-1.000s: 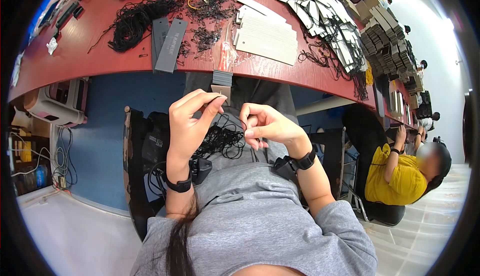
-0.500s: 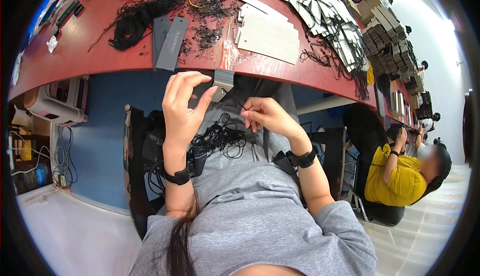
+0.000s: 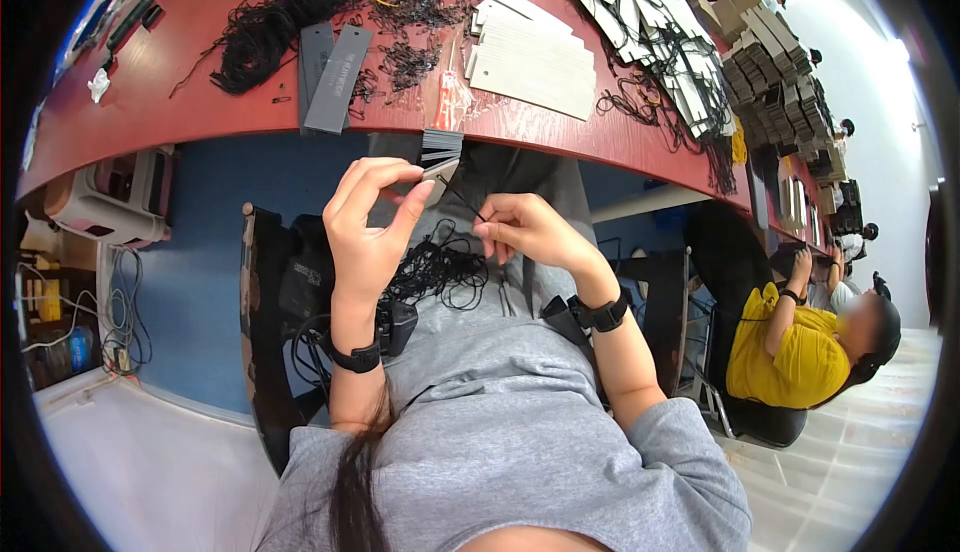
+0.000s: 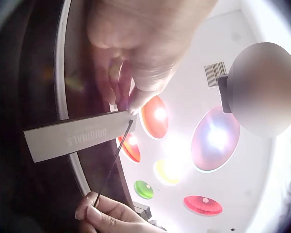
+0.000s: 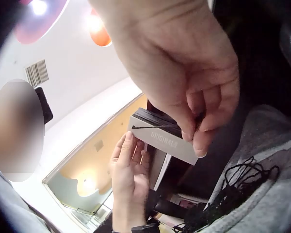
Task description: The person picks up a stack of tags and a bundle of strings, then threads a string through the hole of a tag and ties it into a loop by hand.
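Note:
My left hand [image 3: 365, 227] pinches the end of a stack of hang tags [image 5: 167, 138] between thumb and fingers, at the table's near edge. The front tag is pale and reads "ORIGINALS"; dark edges of more tags show behind it in the right wrist view. A thin black cord [image 4: 111, 167] runs taut from the hole in the front tag to my right hand [image 3: 535, 232], whose thumb and fingertips pinch it. Below both hands, a tangle of black cords [image 3: 440, 272] lies on my lap.
On the red table [image 3: 230, 112] lie two dark grey tags [image 3: 335, 82], a bundle of black cord [image 3: 260, 52], small black pins [image 3: 410, 62] and a pile of pale tags [image 3: 530, 72]. More strung tags [image 3: 660, 42] are heaped to the right. A person in yellow [image 3: 790, 352] sits at right.
The hands were close together over the lap with the cord. My left hand has moved up to the tag stack and grips it; the cord now stretches from the tag to my right hand.

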Demonstrator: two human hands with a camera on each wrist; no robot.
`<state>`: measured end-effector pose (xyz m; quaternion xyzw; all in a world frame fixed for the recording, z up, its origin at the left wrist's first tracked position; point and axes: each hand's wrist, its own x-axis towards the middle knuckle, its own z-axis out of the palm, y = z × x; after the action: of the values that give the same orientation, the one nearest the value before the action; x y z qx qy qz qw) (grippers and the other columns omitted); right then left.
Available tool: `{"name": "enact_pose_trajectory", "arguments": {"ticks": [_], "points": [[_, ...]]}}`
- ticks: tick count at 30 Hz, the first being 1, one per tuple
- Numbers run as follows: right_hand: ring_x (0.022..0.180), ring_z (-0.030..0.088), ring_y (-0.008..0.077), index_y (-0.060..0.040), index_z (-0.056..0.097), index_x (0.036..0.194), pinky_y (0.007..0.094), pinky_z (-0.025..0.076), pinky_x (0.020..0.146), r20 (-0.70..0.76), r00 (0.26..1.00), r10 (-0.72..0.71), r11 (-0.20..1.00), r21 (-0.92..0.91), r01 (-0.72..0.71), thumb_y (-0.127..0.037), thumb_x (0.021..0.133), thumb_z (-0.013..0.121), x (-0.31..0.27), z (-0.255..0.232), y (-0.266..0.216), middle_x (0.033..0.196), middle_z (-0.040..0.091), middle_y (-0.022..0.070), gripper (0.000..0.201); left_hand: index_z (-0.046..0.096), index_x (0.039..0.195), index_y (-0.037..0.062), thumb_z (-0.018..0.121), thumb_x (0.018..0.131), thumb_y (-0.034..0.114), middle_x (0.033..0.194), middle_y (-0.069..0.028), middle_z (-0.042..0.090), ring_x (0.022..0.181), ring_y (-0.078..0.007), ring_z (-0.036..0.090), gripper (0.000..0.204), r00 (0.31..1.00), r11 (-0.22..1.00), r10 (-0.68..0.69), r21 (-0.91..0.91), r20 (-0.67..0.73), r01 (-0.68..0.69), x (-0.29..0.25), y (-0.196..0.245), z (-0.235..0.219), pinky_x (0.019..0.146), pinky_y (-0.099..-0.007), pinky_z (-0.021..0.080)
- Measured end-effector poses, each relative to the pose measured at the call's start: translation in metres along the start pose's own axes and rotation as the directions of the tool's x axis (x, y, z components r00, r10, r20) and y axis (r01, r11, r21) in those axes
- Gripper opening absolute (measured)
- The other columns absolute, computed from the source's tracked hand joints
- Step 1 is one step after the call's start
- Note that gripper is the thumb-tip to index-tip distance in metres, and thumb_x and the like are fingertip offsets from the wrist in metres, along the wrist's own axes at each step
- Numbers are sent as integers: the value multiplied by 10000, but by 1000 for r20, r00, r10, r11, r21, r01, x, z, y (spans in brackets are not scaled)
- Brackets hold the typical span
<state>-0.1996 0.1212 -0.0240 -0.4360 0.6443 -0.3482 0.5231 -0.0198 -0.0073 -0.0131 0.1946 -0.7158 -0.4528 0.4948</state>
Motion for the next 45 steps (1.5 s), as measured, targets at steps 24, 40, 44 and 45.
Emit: {"name": "enact_pose_trajectory", "arguments": {"ticks": [24, 40, 44, 45], "points": [[511, 547, 71, -18, 490, 930, 214, 408, 466, -6, 994, -109, 992, 56, 109, -65, 911, 608, -16, 6, -34, 631, 610, 44, 129, 707, 849, 61, 667, 693, -30, 795, -51, 637, 756, -225, 600, 185, 913, 921, 101, 309, 396, -236, -4, -2, -7, 706, -332, 436], [492, 568, 73, -22, 527, 1004, 217, 411, 460, -175, 960, -217, 964, -190, 183, -73, 900, 627, -6, 25, -39, 604, 622, 45, 153, 632, 790, 33, 743, 600, -72, 724, -48, 641, 697, -190, 623, 243, 966, 976, 28, 203, 258, -83, -5, 1, -11, 697, -300, 464], [495, 570, 67, -20, 547, 993, 214, 414, 461, -226, 939, -260, 951, -230, 208, -52, 883, 639, -4, 27, -37, 608, 623, 46, 147, 631, 787, 10, 739, 573, -111, 717, -71, 615, 686, -188, 601, 268, 973, 996, 18, 77, 231, -37, -7, -2, -7, 606, -280, 471], [500, 575, 66, -19, 565, 980, 213, 423, 466, -246, 928, -280, 945, -239, 222, -45, 873, 647, -4, 28, -37, 617, 626, 46, 137, 631, 787, 10, 739, 573, -111, 717, -71, 615, 686, -188, 601, 268, 973, 996, 18, 78, 230, -37, -7, -1, -7, 606, -280, 471]]}}
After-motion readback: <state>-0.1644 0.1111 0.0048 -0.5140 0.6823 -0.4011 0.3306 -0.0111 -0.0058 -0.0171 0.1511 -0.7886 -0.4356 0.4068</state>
